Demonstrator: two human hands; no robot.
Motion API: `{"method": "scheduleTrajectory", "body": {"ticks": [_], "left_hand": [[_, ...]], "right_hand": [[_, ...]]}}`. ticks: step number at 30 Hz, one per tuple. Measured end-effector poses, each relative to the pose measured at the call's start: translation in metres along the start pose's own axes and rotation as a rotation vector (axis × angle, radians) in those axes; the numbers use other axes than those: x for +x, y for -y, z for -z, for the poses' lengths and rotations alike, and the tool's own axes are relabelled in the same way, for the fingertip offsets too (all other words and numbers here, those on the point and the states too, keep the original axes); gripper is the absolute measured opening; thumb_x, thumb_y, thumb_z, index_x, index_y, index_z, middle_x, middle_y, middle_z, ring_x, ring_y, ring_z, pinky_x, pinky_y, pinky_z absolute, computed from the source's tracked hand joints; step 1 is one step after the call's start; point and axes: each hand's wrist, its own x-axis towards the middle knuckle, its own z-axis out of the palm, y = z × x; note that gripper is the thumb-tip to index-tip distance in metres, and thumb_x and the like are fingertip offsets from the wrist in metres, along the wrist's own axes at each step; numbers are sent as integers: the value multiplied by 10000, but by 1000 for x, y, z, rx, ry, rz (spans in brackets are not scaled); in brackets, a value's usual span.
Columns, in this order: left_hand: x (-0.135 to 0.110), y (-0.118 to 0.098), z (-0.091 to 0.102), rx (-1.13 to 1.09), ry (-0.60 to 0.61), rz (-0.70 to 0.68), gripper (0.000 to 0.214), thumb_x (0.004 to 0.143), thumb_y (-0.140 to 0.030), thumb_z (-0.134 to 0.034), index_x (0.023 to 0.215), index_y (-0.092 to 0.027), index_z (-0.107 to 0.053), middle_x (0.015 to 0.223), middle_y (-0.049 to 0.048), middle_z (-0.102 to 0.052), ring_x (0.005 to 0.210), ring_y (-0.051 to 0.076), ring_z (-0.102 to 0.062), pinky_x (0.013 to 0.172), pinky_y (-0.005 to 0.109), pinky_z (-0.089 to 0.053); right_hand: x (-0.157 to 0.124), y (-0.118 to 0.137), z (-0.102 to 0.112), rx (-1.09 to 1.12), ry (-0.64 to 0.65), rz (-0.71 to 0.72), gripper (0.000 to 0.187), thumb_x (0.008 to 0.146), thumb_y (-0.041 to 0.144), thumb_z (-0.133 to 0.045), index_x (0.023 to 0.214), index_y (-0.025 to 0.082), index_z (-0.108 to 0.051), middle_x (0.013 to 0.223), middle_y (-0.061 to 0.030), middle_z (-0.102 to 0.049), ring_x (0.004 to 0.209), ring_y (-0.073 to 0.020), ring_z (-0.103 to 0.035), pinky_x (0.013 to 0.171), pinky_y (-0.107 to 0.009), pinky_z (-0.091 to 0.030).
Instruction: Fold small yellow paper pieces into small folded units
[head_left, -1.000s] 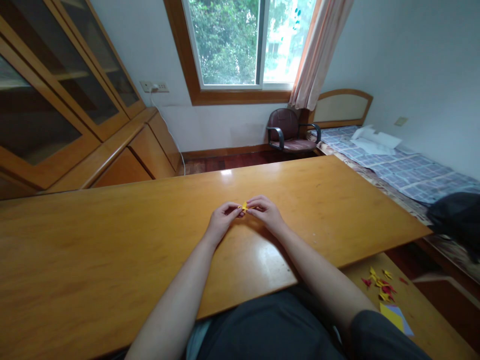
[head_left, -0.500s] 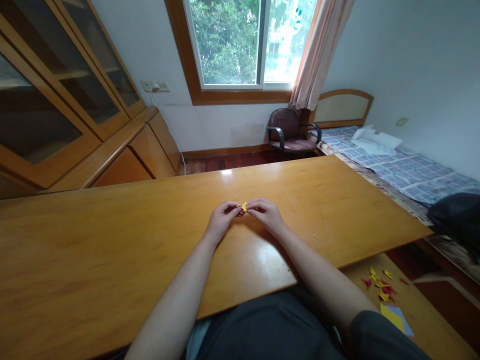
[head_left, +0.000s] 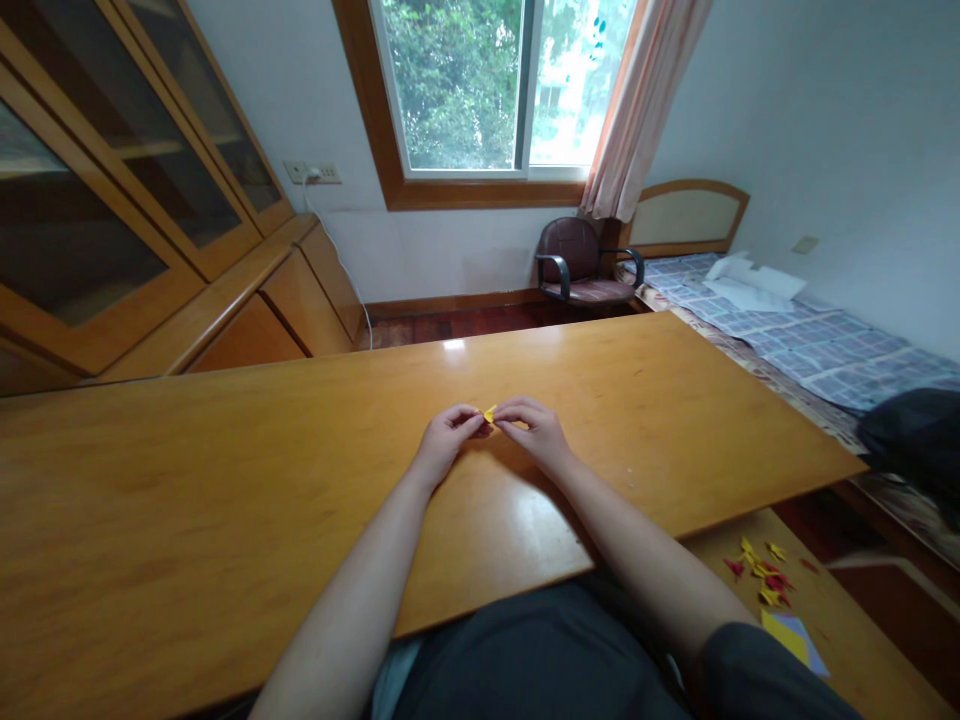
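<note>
We are pinching a small folded yellow paper piece [head_left: 489, 413] between our left hand [head_left: 448, 438] and right hand [head_left: 534, 432], resting both on the glossy orange wooden table [head_left: 187, 480] for steadiness.

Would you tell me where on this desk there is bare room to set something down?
The desk lies bare from the left hand to its left end, from the right hand to its right corner, and between both hands and the far edge. Crowded: the middle, where both pinch the yellow paper piece, and the lower side table with paper bits.
</note>
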Motion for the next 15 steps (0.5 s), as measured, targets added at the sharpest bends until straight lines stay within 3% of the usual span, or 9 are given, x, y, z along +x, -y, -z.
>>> {"method": "scheduleTrajectory", "body": {"ticks": [8, 15], "left_hand": [[-1, 0, -1, -7, -1, 3, 279, 703, -374, -779, 829, -143, -688, 754, 46, -716, 702, 174, -688, 766, 328, -562], [-1, -1, -3, -43, -21, 42, 270, 664, -349, -801, 784, -141, -679, 711, 26, -694, 639, 140, -654, 695, 281, -546]], "right_hand": [[-1, 5, 0, -23, 11, -37, 123, 889, 319, -646, 861, 237, -733, 916, -59, -705, 884, -197, -664, 838, -340, -549], [-5, 2, 0, -107, 49, 59, 143, 928, 252, -580, 945, 249, -722, 972, -63, -696, 927, -191, -655, 849, -341, -550]]}}
